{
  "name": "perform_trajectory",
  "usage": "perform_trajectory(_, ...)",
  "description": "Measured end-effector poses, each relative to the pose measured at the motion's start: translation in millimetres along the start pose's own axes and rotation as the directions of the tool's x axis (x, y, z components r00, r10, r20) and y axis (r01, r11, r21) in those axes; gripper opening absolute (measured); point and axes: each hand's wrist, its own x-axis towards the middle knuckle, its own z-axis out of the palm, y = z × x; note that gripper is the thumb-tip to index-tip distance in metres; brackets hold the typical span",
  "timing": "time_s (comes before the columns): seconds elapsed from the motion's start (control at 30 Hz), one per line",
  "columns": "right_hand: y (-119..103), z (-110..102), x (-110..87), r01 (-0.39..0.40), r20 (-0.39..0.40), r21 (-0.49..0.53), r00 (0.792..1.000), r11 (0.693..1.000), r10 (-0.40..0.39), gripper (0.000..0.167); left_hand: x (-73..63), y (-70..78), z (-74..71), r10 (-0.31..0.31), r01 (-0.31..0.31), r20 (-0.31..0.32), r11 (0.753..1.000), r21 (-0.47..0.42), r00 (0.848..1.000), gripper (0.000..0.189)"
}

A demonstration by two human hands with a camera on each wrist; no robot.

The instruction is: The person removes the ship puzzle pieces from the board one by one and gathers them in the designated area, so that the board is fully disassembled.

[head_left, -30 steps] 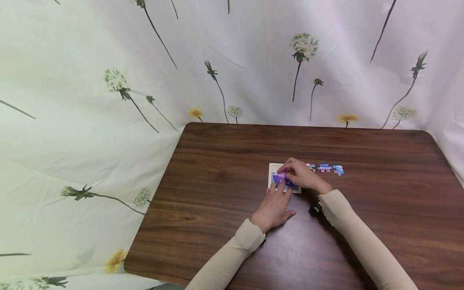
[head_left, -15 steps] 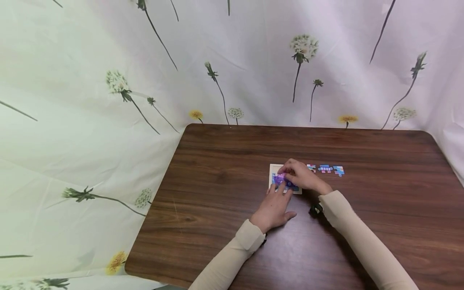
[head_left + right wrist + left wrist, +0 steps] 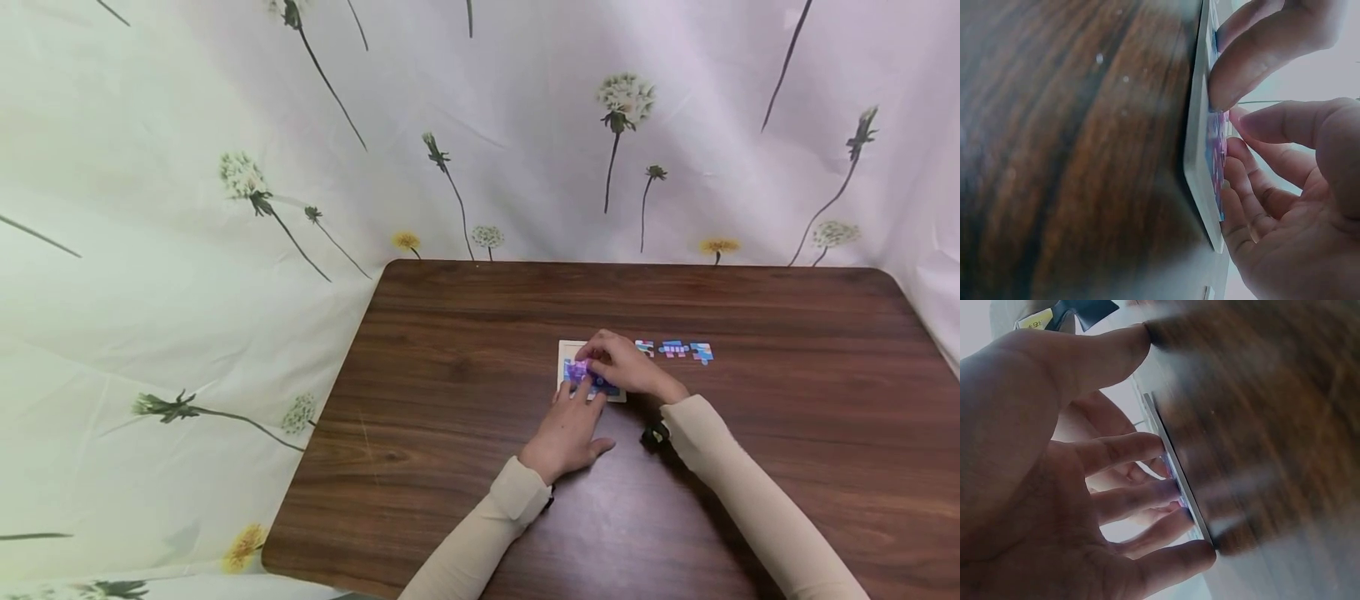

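A small jigsaw puzzle in a pale frame (image 3: 562,354) lies on the table, its lower part filled with blue and purple pieces. My left hand (image 3: 564,437) reaches in from the near side, fingers straight, fingertips resting on the puzzle's near edge. In the left wrist view its fingers lie along the frame's rim (image 3: 1180,472), thumb on the wood. My right hand (image 3: 628,363) is curled over the frame's right side. Its thumb and index finger pinch a pink-purple puzzle piece (image 3: 581,367) at the picture's surface. This hand hides much of the puzzle's upper right.
Right of the frame, three loose puzzle pieces lie in a row: one partly behind the right hand (image 3: 645,347), a middle one (image 3: 673,349) and an outer one (image 3: 702,352). The dark wooden table (image 3: 450,467) ends at a dandelion-print cloth (image 3: 525,167).
Both hands stay almost in place over the puzzle. The right thumb and fingertips shift slightly at the pink-purple piece. The head view tilts a little.
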Motion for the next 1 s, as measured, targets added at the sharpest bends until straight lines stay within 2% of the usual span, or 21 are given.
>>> perform_trajectory(0.23, -1.9, -3.4, 1.4, 0.039, -0.024, 0.055, 0.999, 0.998, -0.038, 0.015, 1.6, -0.1, -0.6, 0.007, -0.007, -0.019, 1.000, 0.002, 1.000, 0.067)
perform_trajectory(0.43, -2.6, -6.6, 3.2, -0.005, -0.005, 0.073, 1.000, 0.997, 0.005, 0.013, 4.0, -0.1, -1.5, 0.000, 0.000, -0.016, 1.000, -0.015, 1.000, 0.067)
perform_trajectory(0.67, -0.5, -5.4, 3.3, -0.019, 0.015, 0.104, 1.000, 0.994, 0.018, 0.008, 2.5, 1.7, -2.1, 0.003, -0.003, -0.012, 1.000, -0.006, 1.000, 0.066)
perform_trajectory(1.0, -0.1, -1.5, 2.4, -0.013, -0.018, 0.116, 1.000, 0.993, 0.015, 0.011, -0.6, 2.5, -2.6, 0.002, -0.002, -0.014, 1.000, -0.007, 1.000, 0.066)
